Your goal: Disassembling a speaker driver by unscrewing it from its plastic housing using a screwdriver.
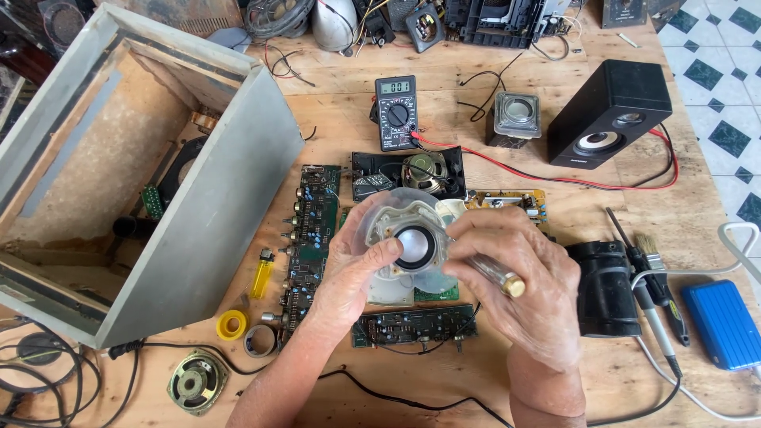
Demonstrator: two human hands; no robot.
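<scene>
My left hand [349, 269] grips a small round speaker unit [412, 242] in a clear plastic housing, held above the wooden table [555, 380] at mid-frame. The thumb rests by its dark cone. My right hand [527, 281] holds a screwdriver with a clear handle and yellow cap [501, 277], its fingers pressing on the right rim of the speaker housing. The screwdriver's tip is hidden behind the fingers. Green circuit boards [313, 230] lie under and to the left of my hands.
A large open grey cabinet [206, 214] lies on its side at left. A multimeter [396, 111] with red lead, a black speaker box [610, 111], loose speakers [517, 115], a black cylinder [606, 289], brush, soldering iron, blue case [723, 323], yellow lighter [261, 273] and tape rolls surround my hands.
</scene>
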